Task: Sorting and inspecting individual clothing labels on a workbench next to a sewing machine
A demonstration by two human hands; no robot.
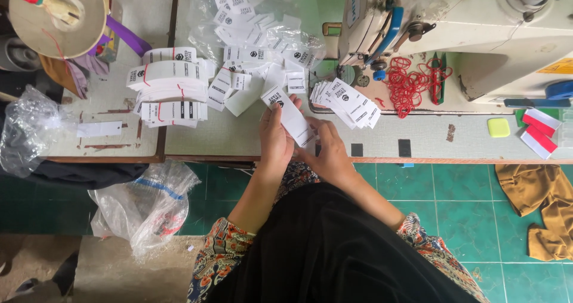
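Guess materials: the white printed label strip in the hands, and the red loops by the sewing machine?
White printed label strip, held by both left hand and right hand: likely woven or satin fabric; flat, slightly glossy, bends softly. Red loops: probably rubber bands; thin, tangled, matte.

matt white woven labels (290,117), crinkled glossy plastic bag (149,204), worn scuffed tabletop (233,133), glazed green floor tiles (453,189)

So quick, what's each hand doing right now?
Left hand: closed on a small stack of white labels, held up over the table edge.
Right hand: fingers curled, touching the lower end of the same stack.
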